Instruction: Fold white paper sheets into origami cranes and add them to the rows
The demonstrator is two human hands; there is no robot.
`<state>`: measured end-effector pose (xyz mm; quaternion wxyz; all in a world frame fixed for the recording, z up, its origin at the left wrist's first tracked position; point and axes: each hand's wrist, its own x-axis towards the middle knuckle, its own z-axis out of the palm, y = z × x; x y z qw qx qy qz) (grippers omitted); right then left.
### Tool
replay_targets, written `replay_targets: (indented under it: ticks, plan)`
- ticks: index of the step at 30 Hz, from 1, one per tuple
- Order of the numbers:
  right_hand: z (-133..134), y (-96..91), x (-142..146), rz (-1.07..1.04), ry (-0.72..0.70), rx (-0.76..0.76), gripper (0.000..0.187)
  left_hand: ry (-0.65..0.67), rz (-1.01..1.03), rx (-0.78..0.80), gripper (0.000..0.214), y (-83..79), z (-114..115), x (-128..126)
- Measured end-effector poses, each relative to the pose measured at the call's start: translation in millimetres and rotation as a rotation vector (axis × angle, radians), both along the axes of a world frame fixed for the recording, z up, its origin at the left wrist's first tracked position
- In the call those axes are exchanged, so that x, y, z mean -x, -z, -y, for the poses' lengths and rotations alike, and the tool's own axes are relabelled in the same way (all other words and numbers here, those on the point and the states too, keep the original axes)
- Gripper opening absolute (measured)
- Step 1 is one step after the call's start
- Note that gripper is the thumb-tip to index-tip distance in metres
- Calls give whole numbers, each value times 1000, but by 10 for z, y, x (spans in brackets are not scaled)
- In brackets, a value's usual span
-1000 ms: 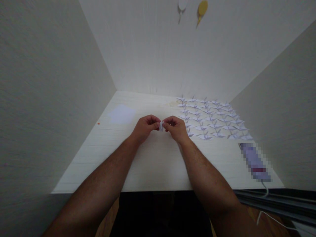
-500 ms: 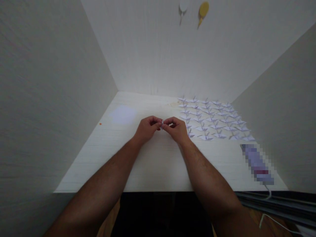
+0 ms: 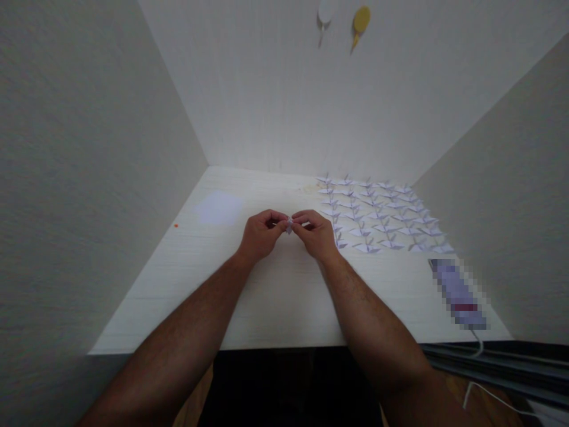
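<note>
From the head camera, both forearms reach in over a white table [image 3: 284,308], and the hands meet near its middle. The left hand [image 3: 263,234] pinches a small folded white paper [image 3: 289,226] between thumb and fingertips, and the right hand [image 3: 315,234] pinches it from the other side — both grips closed down on it, the fingertips of the two hands almost touching. The paper is mostly hidden by the fingers, so its exact shape is hard to tell. Just beyond the right hand, folded paper birds [image 3: 377,213] stand in rows on the table. Left of the hands lies a pale patch like paper [image 3: 219,207], its edges washed out, and a tiny orange speck [image 3: 176,226] near the table's left edge. At the right, a long pixelated object [image 3: 459,293] lies near the wall, a white cable [image 3: 479,344] at its lower end. A white hook [image 3: 325,12] and a yellow hook [image 3: 361,21] are on the back wall [image 3: 275,89].
</note>
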<state>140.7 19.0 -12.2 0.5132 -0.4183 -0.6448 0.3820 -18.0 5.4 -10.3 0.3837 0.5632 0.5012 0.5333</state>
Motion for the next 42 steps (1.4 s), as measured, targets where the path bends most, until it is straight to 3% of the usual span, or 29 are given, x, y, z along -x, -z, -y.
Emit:
replay_targets:
  ticks: [14,19,26,34,42]
  plan:
    - [15,-20,33,58,94,16,14,-61,-25,-56,16,-53,31,-40]
    - [-10,-36,27,-18,78,66,18,-43,-3,-34,17,-27,17,-40]
    - [-2,-58,-8,102,62,87,21,78,-261,-40,16,-87,21,18]
    - [-70,-35,-57,-64,-4,101,13,160,184,173,29,11,-99,149]
    - [-14,-16,-36,92,36,-77,9,137,247,53,27,10,-111,150]
